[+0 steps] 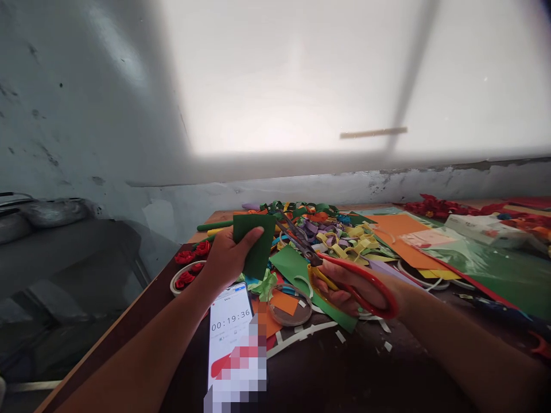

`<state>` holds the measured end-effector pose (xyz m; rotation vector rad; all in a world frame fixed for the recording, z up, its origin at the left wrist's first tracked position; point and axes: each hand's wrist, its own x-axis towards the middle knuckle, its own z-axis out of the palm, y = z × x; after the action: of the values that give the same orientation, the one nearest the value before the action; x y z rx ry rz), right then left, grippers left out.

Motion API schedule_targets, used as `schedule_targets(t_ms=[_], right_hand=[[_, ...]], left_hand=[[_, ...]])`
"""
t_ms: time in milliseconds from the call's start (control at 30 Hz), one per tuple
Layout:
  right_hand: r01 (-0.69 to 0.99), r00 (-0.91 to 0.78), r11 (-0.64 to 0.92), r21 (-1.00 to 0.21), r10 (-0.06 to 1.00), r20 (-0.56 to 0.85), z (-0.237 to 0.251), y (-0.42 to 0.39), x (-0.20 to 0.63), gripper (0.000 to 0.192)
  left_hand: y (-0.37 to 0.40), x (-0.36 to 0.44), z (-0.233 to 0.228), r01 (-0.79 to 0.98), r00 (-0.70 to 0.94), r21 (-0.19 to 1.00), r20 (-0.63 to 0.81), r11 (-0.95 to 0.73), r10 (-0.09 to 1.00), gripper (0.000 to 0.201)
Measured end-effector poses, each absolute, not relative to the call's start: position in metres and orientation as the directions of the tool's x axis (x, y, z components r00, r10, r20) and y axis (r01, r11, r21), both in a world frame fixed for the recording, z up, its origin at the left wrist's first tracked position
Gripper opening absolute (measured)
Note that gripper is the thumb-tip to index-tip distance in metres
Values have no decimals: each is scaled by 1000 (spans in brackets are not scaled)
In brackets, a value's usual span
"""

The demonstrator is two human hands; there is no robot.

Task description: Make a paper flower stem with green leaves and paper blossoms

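Observation:
My left hand (227, 257) pinches a dark green piece of paper (260, 252) upright, thumb on its near face. To its right, my right hand (340, 284) grips a pair of scissors (374, 292) with red and yellow handles. The scissor blades are spread a little and point up and left at the right edge of the green paper; whether they touch it I cannot tell. Below my hands lie a lighter green paper strip (297, 268) and a roll of clear tape (290, 306). Behind them is a heap of coloured paper chains (331, 232).
A phone (230, 332) showing a timer lies in front of my left forearm. Red paper flowers (185, 256) sit at the table's left. Orange sheets (398, 235), a plastic-wrapped green pack (477, 275) and a white packet (486, 229) lie to the right. White scraps are scattered about.

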<state>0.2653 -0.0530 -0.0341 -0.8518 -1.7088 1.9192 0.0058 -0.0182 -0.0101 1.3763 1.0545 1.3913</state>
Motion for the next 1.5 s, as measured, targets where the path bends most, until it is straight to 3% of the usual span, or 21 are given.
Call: schedule_targets(t_ms=[100, 200, 300, 400, 633, 833, 967, 1133, 1300, 1500], right_hand=[[91, -764, -11, -996, 641, -77, -30, -49, 274, 59], [117, -839, 84, -990, 542, -54, -30, -43, 286, 67], [132, -893, 95, -987, 443, -77, -34, -41, 292, 72], [158, -902, 48, -986, 414, -124, -40, -41, 293, 74], [212, -865, -57, -976, 454, -214, -39, -43, 300, 77], [214, -860, -55, -975, 463, -215, -39, -47, 298, 76], [251, -842, -102, -963, 467, -269, -39, -45, 297, 78], [201, -890, -57, -978, 407, -207, -42, -42, 294, 79], [251, -833, -73, -965, 491, -254, -42, -43, 295, 79], [203, -880, -54, -978, 428, -207, -40, -43, 290, 78]], left_hand=[[-20, -2, -5, 6, 177, 989, 144, -148, 974, 42], [-19, -11, 1, 36, 351, 997, 51, -68, 935, 37], [-19, -18, 5, 152, 489, 981, 29, -118, 872, 32], [-20, -21, 7, 219, 593, 954, 35, -203, 804, 23], [-18, -26, 5, 217, 487, 962, 43, -168, 872, 35], [-21, -23, 7, 321, 554, 933, -47, -162, 831, 23], [-22, -21, 8, 318, 523, 934, -31, -161, 852, 23], [-22, -17, 6, 381, 597, 896, -49, -229, 801, 17], [-22, -15, 4, 424, 557, 877, -56, -226, 829, 20], [-23, -11, 0, 441, 631, 855, -80, -272, 772, 13]])
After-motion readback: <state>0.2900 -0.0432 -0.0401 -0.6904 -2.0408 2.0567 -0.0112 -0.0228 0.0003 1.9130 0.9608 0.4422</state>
